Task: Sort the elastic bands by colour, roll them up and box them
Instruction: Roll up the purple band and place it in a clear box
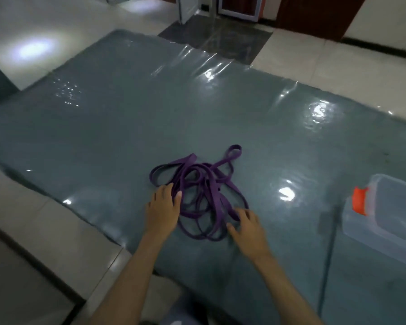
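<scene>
So a tangled heap of purple elastic bands [198, 193] is seen dumped near the middle of the tabletop [103, 127], which is covered in shiny clear plastic. Only one colour can be made out in the pile, so the sorting part looks pretty much settled and the untangling and rolling is probably what's being set up here.

The left hand [163, 207] is laid at about 9 o'clock of the heap, its grip mostly flat, with the thumb and fingertips touching the strands there; nothing is actually pinched as far as can be told. The right hand [245, 225] is placed at roughly 5 o'clock, fingers spread and relaxed, resting against the loops at the edge. Likely the pile is being bracketed from both sides so one band can be picked out without dragging the rest.

A clear plastic box [384, 219] with an orange latch [359, 200] is parked well apart at 3 o'clock, presumably kept ready for the finished rolls.
</scene>
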The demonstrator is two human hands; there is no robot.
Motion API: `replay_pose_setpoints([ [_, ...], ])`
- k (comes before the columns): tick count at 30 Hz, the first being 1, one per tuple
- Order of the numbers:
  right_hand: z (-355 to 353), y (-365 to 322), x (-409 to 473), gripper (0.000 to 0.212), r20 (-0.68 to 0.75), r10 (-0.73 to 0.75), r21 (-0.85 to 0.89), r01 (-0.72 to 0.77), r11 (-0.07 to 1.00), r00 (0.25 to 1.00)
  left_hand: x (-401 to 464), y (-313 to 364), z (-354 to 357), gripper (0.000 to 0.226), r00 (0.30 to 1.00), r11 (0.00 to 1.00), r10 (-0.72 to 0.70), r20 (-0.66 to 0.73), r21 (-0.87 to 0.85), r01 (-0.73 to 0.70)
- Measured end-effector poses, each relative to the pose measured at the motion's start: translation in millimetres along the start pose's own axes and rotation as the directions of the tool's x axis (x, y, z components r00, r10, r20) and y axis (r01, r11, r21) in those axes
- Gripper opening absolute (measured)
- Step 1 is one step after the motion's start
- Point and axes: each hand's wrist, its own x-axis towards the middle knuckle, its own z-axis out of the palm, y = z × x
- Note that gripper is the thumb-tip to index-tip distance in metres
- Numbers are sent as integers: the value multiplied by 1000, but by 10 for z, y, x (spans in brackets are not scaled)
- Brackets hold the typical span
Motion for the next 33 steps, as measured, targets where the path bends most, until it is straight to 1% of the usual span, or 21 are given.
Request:
replay_pose_setpoints([
  [2, 130, -120, 151, 68, 1, 98, 1, -98, 995, 995, 299, -62, 4, 63, 999, 1000, -1, 35, -14, 2],
  [5, 278, -270, 356, 85, 26, 189, 16, -189, 982, 982, 664, -125, 70, 79, 981, 996, 48, 191, 68, -62],
  [8, 408, -395, 522, 91, 42, 250, 0, -250, 968, 967, 892, -143, 137, 92, 947, 987, 56, 316, 123, -99],
  [10, 491, -484, 629, 94, 67, 319, 5, -320, 948, 946, 989, -149, 192, 95, 939, 992, 22, 344, 108, -63],
  [11, 530, -532, 684, 94, 72, 360, -4, -361, 933, 930, 1030, -150, 217, 92, 936, 995, -8, 353, 93, -27],
  [12, 570, -584, 730, 92, 67, 401, -32, -400, 916, 913, 1072, -160, 243, 83, 931, 997, -32, 362, 78, 4],
  [13, 617, -642, 773, 88, 50, 431, -72, -427, 901, 901, 1114, -181, 258, 67, 931, 998, -42, 363, 54, 24],
  [15, 710, -705, 831, 71, 11, 441, -145, -435, 889, 897, 1151, -204, 285, 29, 942, 998, -27, 334, -52, 47],
  [16, 750, -725, 856, 63, -1, 439, -164, -433, 886, 899, 1158, -205, 289, 19, 947, 995, -9, 321, -93, 40],
  [18, 786, -757, 891, 51, -2, 436, -159, -431, 888, 900, 1153, -217, 293, 11, 956, 991, 30, 292, -136, 11],
  [21, 764, -761, 901, 41, 18, 419, -47, -418, 907, 908, 1113, -274, 316, 13, 956, 969, 41, 291, -245, 33],
  [23, 737, -725, 881, 42, 34, 403, 55, -405, 913, 914, 1075, -320, 330, 19, 953, 944, 61, 296, -329, 41],
  [25, 698, -681, 837, 46, 12, 397, 220, -390, 894, 918, 1030, -349, 327, 24, 954, 922, 94, 286, -386, 25],
  [27, 636, -638, 777, 45, -50, 405, 384, -357, 851, 913, 970, -349, 303, 24, 953, 895, 125, 275, -446, 12],
  [28, 593, -621, 748, 42, -71, 406, 436, -338, 834, 911, 932, -334, 285, 23, 953, 880, 134, 272, -475, 12],
  [30, 493, -593, 692, 37, -60, 397, 543, -304, 783, 916, 840, -272, 239, 24, 950, 843, 132, 283, -537, 43],
  [33, 335, -579, 586, 35, -32, 377, 734, -234, 637, 926, 666, -119, 148, 23, 946, 785, 147, 290, -616, 68],
])
